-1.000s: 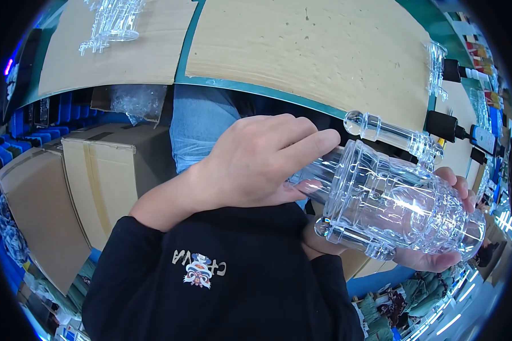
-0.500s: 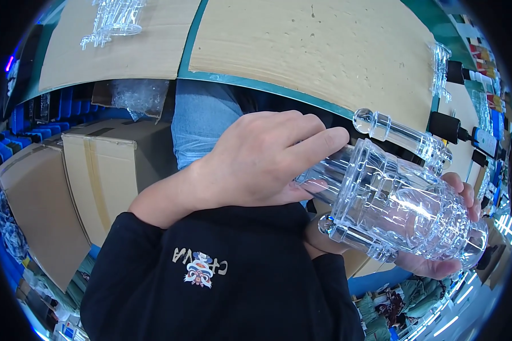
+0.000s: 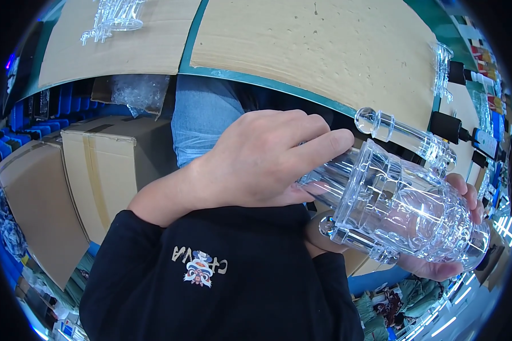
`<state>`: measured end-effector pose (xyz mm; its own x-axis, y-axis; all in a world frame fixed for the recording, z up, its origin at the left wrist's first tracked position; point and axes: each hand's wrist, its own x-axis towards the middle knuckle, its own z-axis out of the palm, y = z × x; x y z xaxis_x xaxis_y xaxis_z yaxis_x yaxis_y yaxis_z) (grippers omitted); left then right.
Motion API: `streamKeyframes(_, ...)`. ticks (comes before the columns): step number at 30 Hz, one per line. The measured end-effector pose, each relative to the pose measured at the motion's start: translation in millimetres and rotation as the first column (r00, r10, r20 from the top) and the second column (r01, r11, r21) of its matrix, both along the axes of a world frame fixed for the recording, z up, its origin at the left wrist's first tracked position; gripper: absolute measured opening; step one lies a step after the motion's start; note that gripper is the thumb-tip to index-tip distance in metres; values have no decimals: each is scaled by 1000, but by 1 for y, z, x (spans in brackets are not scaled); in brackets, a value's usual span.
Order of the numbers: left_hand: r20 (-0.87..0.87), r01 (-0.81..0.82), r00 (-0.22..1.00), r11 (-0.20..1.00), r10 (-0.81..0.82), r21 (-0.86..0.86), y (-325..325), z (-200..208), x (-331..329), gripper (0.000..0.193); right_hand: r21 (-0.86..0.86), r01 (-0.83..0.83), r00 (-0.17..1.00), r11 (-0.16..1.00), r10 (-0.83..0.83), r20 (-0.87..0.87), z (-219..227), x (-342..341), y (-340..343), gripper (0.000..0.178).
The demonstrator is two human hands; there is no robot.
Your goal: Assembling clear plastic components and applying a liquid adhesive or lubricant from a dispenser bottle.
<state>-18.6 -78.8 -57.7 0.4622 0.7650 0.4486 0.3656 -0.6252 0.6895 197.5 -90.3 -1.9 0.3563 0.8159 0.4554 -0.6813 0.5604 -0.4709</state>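
Note:
A large clear vessel (image 3: 404,207), like glass or clear plastic, lies tilted in front of me at the right. It has a wide rimmed end toward the left and ornate ribbed walls. Side columns with round knobs, such as the clear column (image 3: 392,129), stand out along it. My right hand (image 3: 432,267) is wrapped round its far end from behind, seen partly through the clear wall. My left hand (image 3: 273,156) is closed round a narrower clear tube (image 3: 327,182) at the rimmed end. The tube's left end is hidden by my fingers.
Cardboard sheets (image 3: 313,51) cover the green-edged table ahead. Similar clear pieces (image 3: 119,17) stand at far left, with another clear piece (image 3: 442,68) at right. Black plug-like blocks (image 3: 446,126) sit beside it. Cardboard boxes (image 3: 99,170) and a plastic-filled carton (image 3: 139,94) are at left.
The vessel, tube and both hands have shifted very slightly to the right. Both grips look the same.

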Motion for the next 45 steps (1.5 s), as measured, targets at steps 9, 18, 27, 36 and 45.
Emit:
streamKeyframes(9,-64,-3,998,993,-5,-115,-6,-5,-4,55,-140,-134,982,981,150,116,-13,-6,1,66)
streamKeyframes(18,671,591,724,647,-161,-482,-1,-21,-7,53,296,115,186,948,-314,931,13,-27,99,65)
streamKeyframes(27,859,905,172,266,482,-331,-11,-27,-20,48,-320,161,473,934,212,855,25,-124,130,64)
streamKeyframes(36,855,804,321,360,408,-473,-3,-16,-36,46,-281,13,713,960,188,675,7,-126,131,63)
streamKeyframes(45,790,672,577,429,208,-604,-4,-18,-48,32,-297,61,782,953,139,608,-3,-109,111,75)
